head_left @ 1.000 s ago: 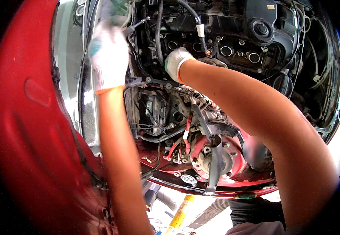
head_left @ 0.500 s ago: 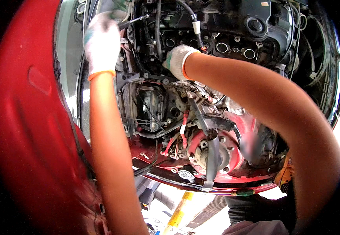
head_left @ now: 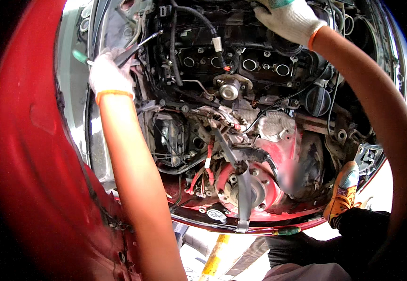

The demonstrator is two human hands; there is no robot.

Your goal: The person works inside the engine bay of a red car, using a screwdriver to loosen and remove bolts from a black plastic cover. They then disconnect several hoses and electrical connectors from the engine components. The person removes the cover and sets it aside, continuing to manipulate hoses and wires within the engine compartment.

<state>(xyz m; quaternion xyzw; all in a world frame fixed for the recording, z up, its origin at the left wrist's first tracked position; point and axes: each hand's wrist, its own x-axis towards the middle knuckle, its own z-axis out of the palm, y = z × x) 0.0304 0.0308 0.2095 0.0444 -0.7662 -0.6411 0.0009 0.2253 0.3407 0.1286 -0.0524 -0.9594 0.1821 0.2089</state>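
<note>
I stand over a car's open engine bay, with a white work glove on each hand. At the upper left my left hand point(head_left: 112, 72) is closed round a long hand tool point(head_left: 131, 52); its dark part and thin metal shaft slant up to the right. A green end shows on the glove's other side; whether it belongs to the tool is unclear. My right hand point(head_left: 290, 18) reaches over the dark engine top point(head_left: 241, 28), one finger stretched out apart, others cut off by the top edge. A silver cylindrical part point(head_left: 229, 89) sits below the row of round openings point(head_left: 249, 65).
Red bodywork point(head_left: 25, 131) rises on the left. A black round cap point(head_left: 318, 100) and cables lie right of centre. Nearer are a red-backed round hub point(head_left: 255, 194), a grey strap-like piece point(head_left: 244, 196) and a green-handled tool point(head_left: 288, 231). An orange shoe point(head_left: 344, 192) rests at the right.
My right hand has left the middle of the engine and moved up and right, uncovering the silver cylindrical part. My left hand, still holding the tool, appears lower. The whole view has shifted slightly.
</note>
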